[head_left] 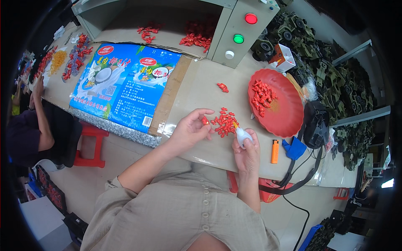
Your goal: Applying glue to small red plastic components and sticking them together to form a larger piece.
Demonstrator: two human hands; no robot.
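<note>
By the table's near edge (217,157), the left hand (191,129) pinches a red piece (204,120); the right hand (248,155) grips a white bottle (243,136) (best squeezed lightly).

A small, glossy red piece (205,120) is pinched in the left hand (193,129). The right hand (246,155) grasps a small white squeeze bottle (243,136), tilted, its yellow tip pointing leftward and away from the person, beside a loose heap of similar red pieces (225,124) on the tabletop (197,81).
</note>
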